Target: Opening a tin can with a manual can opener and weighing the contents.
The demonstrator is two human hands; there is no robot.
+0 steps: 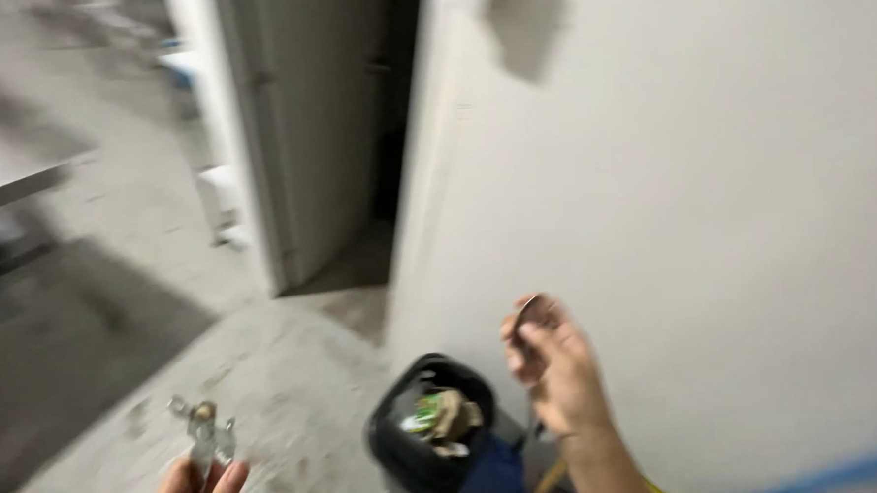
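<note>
Hands first, as seen from the head camera: we are raising our right hand [552, 365] in front of the pale wall [712, 185], its fingers curled in and pinching a small flat brownish piece [528, 312] between thumb and fingertips, so that only its top edge is showing above the knuckles. We are holding our left hand [195, 492] low at the bottom edge of the picture, closed around the lower end of a small metal tool [205, 432], which is sticking up out of the fist; motion blur is keeping us from telling what kind of tool it is. We are judging that tool to be stiff, hard and fairly light for its size, smooth enough to slip in a loose fist, so the grip is sitting well on its lower shaft, away from the jointed-looking top. We are judging the brownish piece to be thin and very light, easy to drop, and best pinched by its edges as it is now. Between and below the two hands, a black bin [429, 444] is standing on the grey concrete floor [266, 362], close against the wall, with crumpled paper and a green scrap lying inside it. Behind it, an open door [315, 124] is showing a dark gap.
</note>
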